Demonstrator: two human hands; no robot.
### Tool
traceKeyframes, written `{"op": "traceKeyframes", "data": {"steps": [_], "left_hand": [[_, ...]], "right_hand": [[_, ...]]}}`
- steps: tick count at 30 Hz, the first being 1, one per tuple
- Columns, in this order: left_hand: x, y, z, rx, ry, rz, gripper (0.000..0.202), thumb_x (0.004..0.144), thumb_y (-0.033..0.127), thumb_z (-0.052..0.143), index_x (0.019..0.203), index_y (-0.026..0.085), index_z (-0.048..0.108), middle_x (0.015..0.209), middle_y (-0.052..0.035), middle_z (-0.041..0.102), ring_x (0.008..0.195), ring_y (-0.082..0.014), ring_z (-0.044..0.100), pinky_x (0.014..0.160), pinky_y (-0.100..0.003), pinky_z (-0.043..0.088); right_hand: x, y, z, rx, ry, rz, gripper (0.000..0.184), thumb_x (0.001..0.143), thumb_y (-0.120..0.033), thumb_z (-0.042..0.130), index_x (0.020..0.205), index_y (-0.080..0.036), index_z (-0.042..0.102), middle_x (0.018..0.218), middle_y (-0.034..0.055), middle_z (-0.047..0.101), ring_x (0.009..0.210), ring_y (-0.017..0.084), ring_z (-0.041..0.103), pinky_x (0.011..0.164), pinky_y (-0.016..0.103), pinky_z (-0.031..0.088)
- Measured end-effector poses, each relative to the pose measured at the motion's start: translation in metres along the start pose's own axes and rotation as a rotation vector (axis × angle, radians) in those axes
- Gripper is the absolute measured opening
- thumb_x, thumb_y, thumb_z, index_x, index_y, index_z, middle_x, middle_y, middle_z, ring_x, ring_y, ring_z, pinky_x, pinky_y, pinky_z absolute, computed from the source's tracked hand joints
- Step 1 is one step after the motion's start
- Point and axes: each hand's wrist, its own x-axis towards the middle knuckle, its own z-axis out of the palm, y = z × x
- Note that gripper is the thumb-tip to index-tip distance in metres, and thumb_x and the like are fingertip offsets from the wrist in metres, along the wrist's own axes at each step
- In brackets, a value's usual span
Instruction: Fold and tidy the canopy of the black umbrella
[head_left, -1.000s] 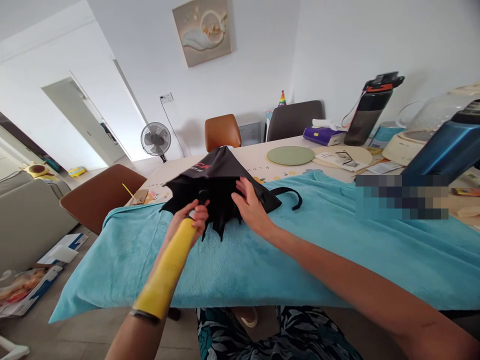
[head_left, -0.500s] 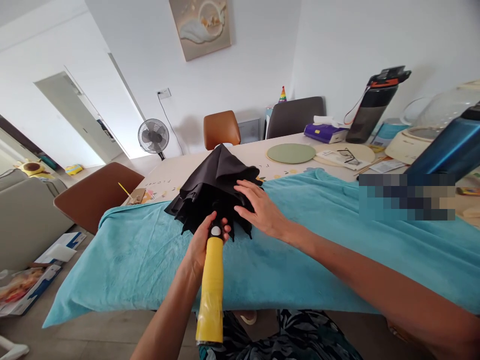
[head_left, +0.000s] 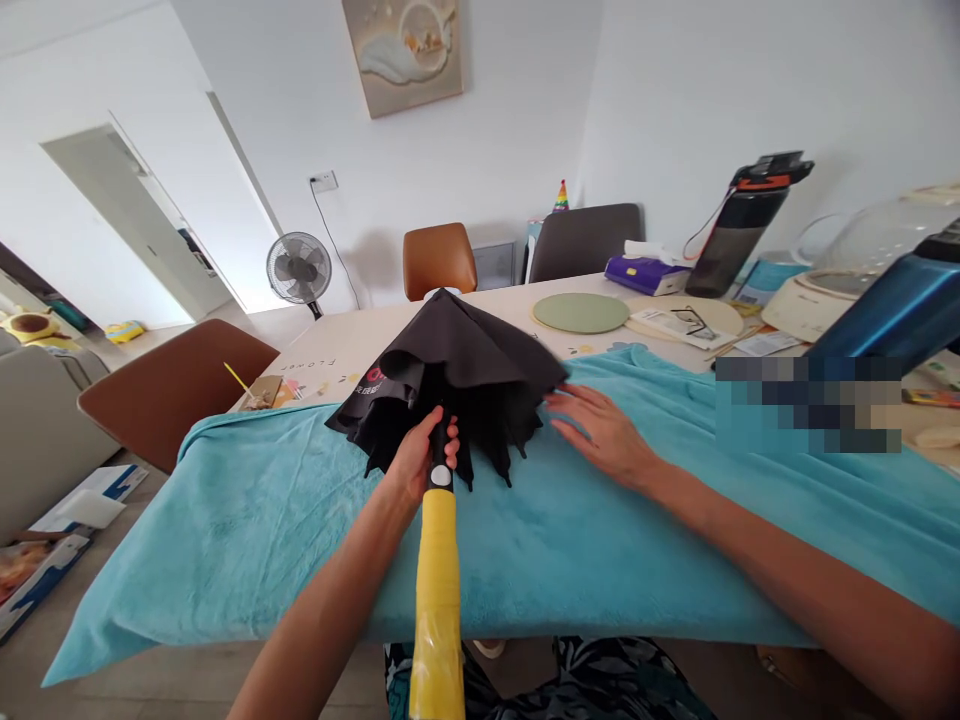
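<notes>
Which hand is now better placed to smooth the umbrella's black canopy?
Probably the right hand: it lies open and free on the blue towel, just beside the canopy. The left hand is closed around the umbrella shaft above the yellow handle.

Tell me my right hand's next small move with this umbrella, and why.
Probably lay the right hand on the black canopy to gather its loose folds: that hand rests on the teal towel beside it, while the left hand grips the shaft.
</notes>
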Motion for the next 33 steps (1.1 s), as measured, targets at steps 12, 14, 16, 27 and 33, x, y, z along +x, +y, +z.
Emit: {"op": "traceKeyframes", "data": {"steps": [12, 14, 16, 27, 33], "left_hand": [[0.003, -0.019, -0.004, 0.341, 0.216, 0.109, 0.021, 0.082, 0.032, 0.054, 0.073, 0.016, 0.044, 0.057, 0.0026, 0.051, 0.035, -0.0080, 0.045, 0.030, -0.021, 0.038], [0.005, -0.018, -0.006, 0.365, 0.211, 0.101, 0.022, 0.082, 0.033, 0.053, 0.072, 0.016, 0.046, 0.054, 0.0026, 0.050, 0.034, -0.0079, 0.044, 0.030, -0.021, 0.038], [0.006, -0.018, -0.008, 0.375, 0.206, 0.110, 0.022, 0.081, 0.034, 0.054, 0.072, 0.015, 0.047, 0.054, 0.0024, 0.050, 0.034, -0.0083, 0.044, 0.030, -0.022, 0.037], [-0.012, -0.001, -0.009, 0.011, -0.089, 0.017, 0.015, 0.066, 0.009, 0.046, 0.074, 0.009, 0.059, 0.066, -0.0090, 0.061, 0.059, -0.0156, 0.059, 0.055, -0.028, 0.051], [-0.017, -0.003, -0.005, 0.089, -0.156, 0.049, 0.015, 0.070, 0.018, 0.064, 0.082, 0.009, 0.061, 0.072, -0.0069, 0.061, 0.063, -0.0147, 0.059, 0.051, -0.025, 0.049]], "right_hand": [[0.073, -0.060, -0.035, 0.118, 0.160, -0.043, 0.032, 0.086, -0.019, 0.047, 0.118, -0.023, 0.052, 0.122, 0.0072, 0.059, 0.116, 0.023, 0.053, 0.097, 0.044, 0.044], [0.091, -0.075, -0.026, 0.103, 0.029, -0.269, 0.039, 0.086, -0.014, 0.044, 0.124, -0.022, 0.049, 0.130, 0.0064, 0.053, 0.125, 0.022, 0.044, 0.105, 0.046, 0.036], [0.105, -0.083, -0.010, 0.065, -0.076, -0.417, 0.046, 0.086, -0.009, 0.039, 0.130, -0.022, 0.044, 0.137, 0.0055, 0.047, 0.132, 0.020, 0.034, 0.109, 0.047, 0.026], [0.104, -0.055, 0.041, 0.009, -0.384, -0.433, 0.053, 0.083, -0.007, 0.038, 0.135, -0.010, 0.039, 0.139, 0.0140, 0.043, 0.131, 0.022, 0.035, 0.107, 0.046, 0.029], [0.094, -0.066, 0.052, 0.049, -0.531, -0.342, 0.065, 0.080, -0.018, 0.047, 0.140, -0.002, 0.028, 0.146, 0.0207, 0.028, 0.138, 0.028, 0.019, 0.112, 0.050, 0.017]]}}
